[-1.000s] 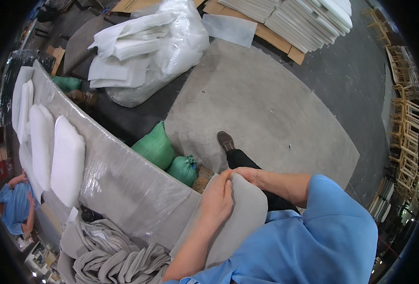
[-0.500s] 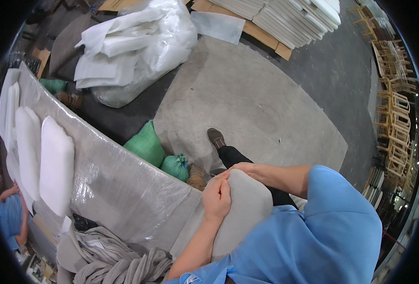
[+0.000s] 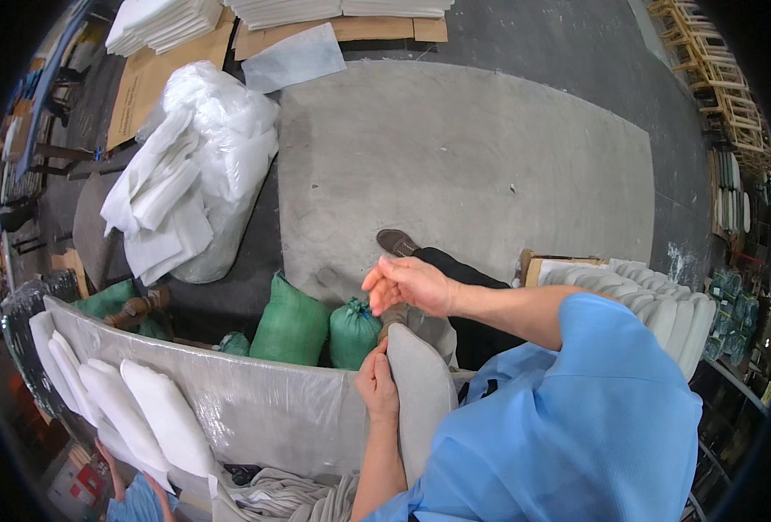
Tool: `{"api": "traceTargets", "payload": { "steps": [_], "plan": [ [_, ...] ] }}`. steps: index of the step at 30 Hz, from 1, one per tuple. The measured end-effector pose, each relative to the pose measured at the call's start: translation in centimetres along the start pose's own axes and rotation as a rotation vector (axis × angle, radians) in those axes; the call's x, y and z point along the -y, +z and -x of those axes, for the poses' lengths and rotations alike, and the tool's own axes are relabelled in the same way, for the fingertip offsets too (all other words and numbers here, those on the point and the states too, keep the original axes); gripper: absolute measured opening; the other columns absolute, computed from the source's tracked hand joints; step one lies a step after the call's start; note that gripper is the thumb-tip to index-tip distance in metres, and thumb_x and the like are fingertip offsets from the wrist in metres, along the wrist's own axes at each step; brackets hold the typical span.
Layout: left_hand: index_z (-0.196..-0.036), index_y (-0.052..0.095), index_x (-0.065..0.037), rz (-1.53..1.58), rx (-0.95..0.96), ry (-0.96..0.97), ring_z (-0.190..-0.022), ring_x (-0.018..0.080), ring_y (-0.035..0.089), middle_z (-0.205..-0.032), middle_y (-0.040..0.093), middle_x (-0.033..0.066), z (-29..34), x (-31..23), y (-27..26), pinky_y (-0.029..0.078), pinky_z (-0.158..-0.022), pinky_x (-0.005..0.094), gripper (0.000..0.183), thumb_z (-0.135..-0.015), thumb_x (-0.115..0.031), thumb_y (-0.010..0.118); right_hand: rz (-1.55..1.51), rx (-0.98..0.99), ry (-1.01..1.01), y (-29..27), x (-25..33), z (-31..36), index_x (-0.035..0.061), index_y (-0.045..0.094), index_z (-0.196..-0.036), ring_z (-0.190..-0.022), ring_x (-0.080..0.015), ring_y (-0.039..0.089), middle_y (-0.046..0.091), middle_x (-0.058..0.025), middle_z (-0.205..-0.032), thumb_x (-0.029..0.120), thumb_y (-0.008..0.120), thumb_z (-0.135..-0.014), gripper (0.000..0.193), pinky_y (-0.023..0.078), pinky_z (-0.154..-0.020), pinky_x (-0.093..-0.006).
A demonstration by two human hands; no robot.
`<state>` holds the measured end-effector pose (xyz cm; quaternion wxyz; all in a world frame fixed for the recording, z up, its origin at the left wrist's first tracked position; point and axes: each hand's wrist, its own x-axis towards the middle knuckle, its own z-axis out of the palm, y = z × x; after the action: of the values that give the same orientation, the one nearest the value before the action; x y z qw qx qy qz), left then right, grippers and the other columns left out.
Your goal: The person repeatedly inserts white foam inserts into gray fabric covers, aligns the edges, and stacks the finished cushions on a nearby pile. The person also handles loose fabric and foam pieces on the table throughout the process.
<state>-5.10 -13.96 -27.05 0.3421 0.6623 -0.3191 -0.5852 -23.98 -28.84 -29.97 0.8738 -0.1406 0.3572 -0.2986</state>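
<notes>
Head view: the left hand (image 3: pixel 377 383) pinches the upper edge of a gray fabric-covered cushion (image 3: pixel 422 396), which stands between the left forearm and the blue shirt (image 3: pixel 551 426), beside the plastic-wrapped counter (image 3: pixel 290 409). The right hand (image 3: pixel 413 284), fingers loosely extended, hovers just beyond the cushion, near green sacks (image 3: pixel 285 326).

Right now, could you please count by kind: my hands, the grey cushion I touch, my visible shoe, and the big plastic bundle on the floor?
Left hand and right hand: 2
Grey cushion: 1
Brown shoe: 1
Big plastic bundle: 1
Total: 5
</notes>
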Motion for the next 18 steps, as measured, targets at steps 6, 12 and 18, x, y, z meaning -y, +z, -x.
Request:
{"api": "traceTargets", "payload": {
  "steps": [6,12,18],
  "plan": [
    [-0.138,0.061,0.008,-0.090,-0.102,0.125,-0.108,0.0211,0.070,-0.117,0.076,0.0172,0.0,-1.4,1.0,0.052,-0.097,0.0331,0.038,-0.108,-0.012,0.048,0.333,0.228,-0.200,3.2,-2.4,1.9,0.0000,0.071,-0.094,-0.071,-0.0156,0.068,0.068,-0.0088,-0.065,0.055,0.033,-0.114,0.070,0.055,-0.076,-0.0314],
    [-0.148,0.053,0.003,-0.141,-0.060,0.069,-0.113,0.0267,0.072,-0.124,0.074,0.0220,-0.3,-1.0,0.8,0.051,-0.102,0.0355,0.045,-0.105,-0.009,0.045,0.409,0.252,-0.040,2.7,-2.4,-0.6,-0.0001,0.070,-0.084,-0.050,-0.0173,0.061,0.063,-0.0098,-0.056,0.050,0.037,-0.113,0.067,0.054,-0.061,-0.0320],
    [-0.152,0.049,0.005,-0.126,-0.033,0.029,-0.126,0.0277,0.066,-0.135,0.069,0.0240,-0.7,-1.2,0.4,0.048,-0.108,0.0363,0.049,-0.105,-0.007,0.044,0.372,0.231,0.197,2.9,-2.7,-2.6,0.0005,0.071,-0.090,-0.055,-0.0174,0.063,0.063,-0.0089,-0.057,0.055,0.035,-0.113,0.069,0.054,-0.068,-0.0327]
  ]
}}
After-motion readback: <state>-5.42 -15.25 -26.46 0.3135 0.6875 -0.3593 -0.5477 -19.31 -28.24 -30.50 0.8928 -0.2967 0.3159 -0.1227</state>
